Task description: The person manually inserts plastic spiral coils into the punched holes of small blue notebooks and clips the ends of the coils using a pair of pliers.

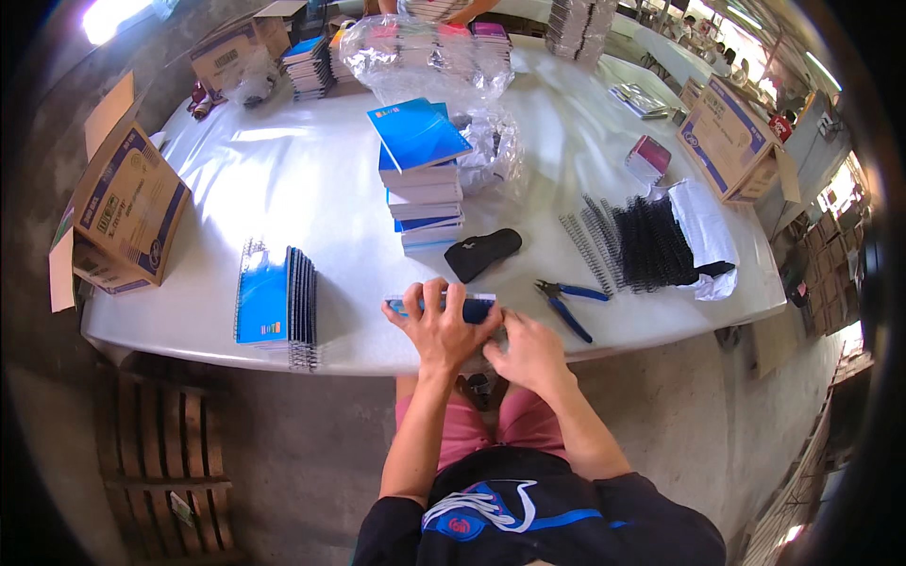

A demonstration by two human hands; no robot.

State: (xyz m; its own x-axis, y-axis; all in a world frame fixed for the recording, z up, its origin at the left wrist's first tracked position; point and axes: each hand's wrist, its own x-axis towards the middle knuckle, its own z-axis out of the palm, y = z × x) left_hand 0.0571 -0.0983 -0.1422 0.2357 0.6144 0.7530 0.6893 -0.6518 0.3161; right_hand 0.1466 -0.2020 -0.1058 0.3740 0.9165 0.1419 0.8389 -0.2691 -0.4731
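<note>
At the table's front edge my left hand (438, 325) is closed over a blue notebook (480, 308), its fingers across the top and its thumb at the right end. Close beside that end, my right hand (530, 351) has its fingers pressed together; what they pinch is hidden. Blue-handled cutting pliers (570, 319) lie with jaws apart to the right. Beyond them is a pile of black spiral coils (651, 247), some loose. A black pouch-like item (483, 253) rests behind the held notebook, next to a tall stack of blue-covered notebooks (420, 134).
Spiral-bound blue notebooks (262, 300) stand at the left. Open cardboard boxes (132, 212) flank the white table (330, 203). Clear plastic wrap (392, 61) and more notebook stacks (309, 71) are at the back, where another person (439, 9) stands. A wooden pallet (170, 462) lies on the floor.
</note>
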